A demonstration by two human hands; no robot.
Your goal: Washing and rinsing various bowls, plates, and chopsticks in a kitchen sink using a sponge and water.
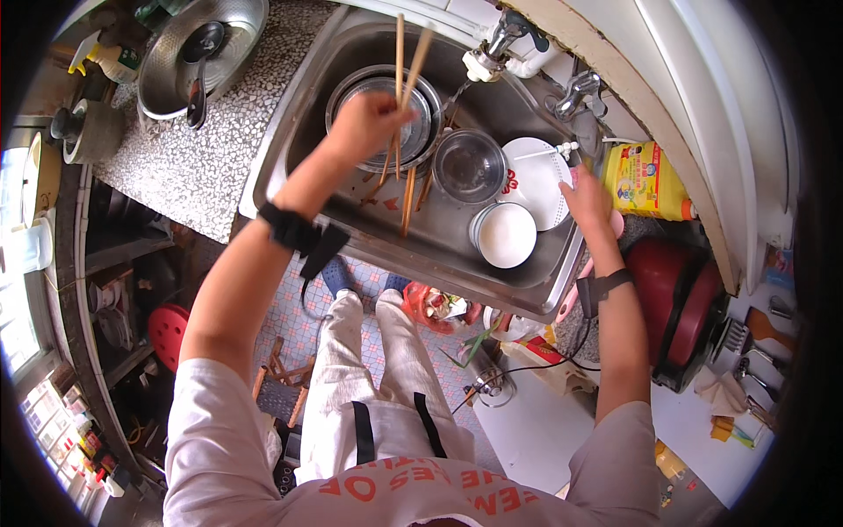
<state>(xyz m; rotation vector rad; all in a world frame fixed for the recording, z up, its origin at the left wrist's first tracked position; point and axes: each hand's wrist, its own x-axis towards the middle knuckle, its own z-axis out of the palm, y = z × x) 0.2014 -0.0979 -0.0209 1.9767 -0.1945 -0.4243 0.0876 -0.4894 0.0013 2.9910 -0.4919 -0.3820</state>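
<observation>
My left hand (369, 128) grips wooden chopsticks (400, 56) over the sink; one of them is blurred. Beneath it, a metal basin (336, 89) holds a smaller metal bowl or strainer. My right hand (588, 201) is at the sink's right edge, beside a white plate (546, 191) with red marks. Something pink shows at its fingertips; its grip on this is unclear. Stacked white bowls (507, 235) and a metal bowl (469, 166) sit near the plate. More chopsticks (409, 201) lie on the bottom of the steel sink (454, 237).
Water runs from the tap (484, 64). A yellow detergent jug (642, 181) and a dark red appliance (675, 309) stand at the right. On the speckled counter (197, 178) at the left sits a metal wok (161, 79) with a ladle (197, 72). A red bag of scraps (421, 309) is below the sink.
</observation>
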